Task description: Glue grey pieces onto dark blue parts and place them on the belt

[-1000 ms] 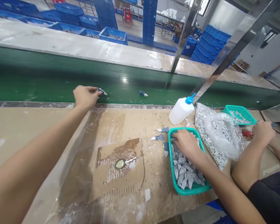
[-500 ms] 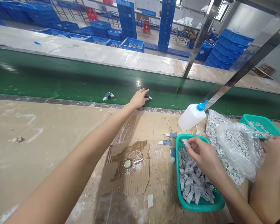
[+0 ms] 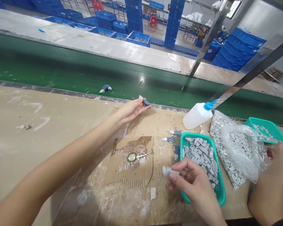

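My left hand [image 3: 129, 111], at the near edge of the green belt, holds a small dark blue-grey plastic part [image 3: 145, 103] with a white tip. Between thumb and fingers of my right hand [image 3: 193, 183] is a small light grey plastic piece [image 3: 169, 171], slightly blurred. That hand is over the near left side of a green basket [image 3: 223, 191] filled with similar grey pieces [image 3: 204, 153]. Left of the basket lie three blue-grey and white parts [image 3: 171, 139]. A round pale disc [image 3: 132, 157] sits in a wet patch on a cardboard sheet [image 3: 124, 177].
A white bottle [image 3: 195, 116] with a blue nozzle stands behind the basket. To the right are a plastic bag of pieces [image 3: 238, 147], another green basket [image 3: 281, 135] and a co-worker's blurred hand [image 3: 279, 160]. Another part [image 3: 105, 88] rests on the green belt [image 3: 68, 72].
My left hand has lifted the blue-grey part off the belt and turned palm up, drawing back. My right hand has moved from above the basket toward me and left with the grey piece.
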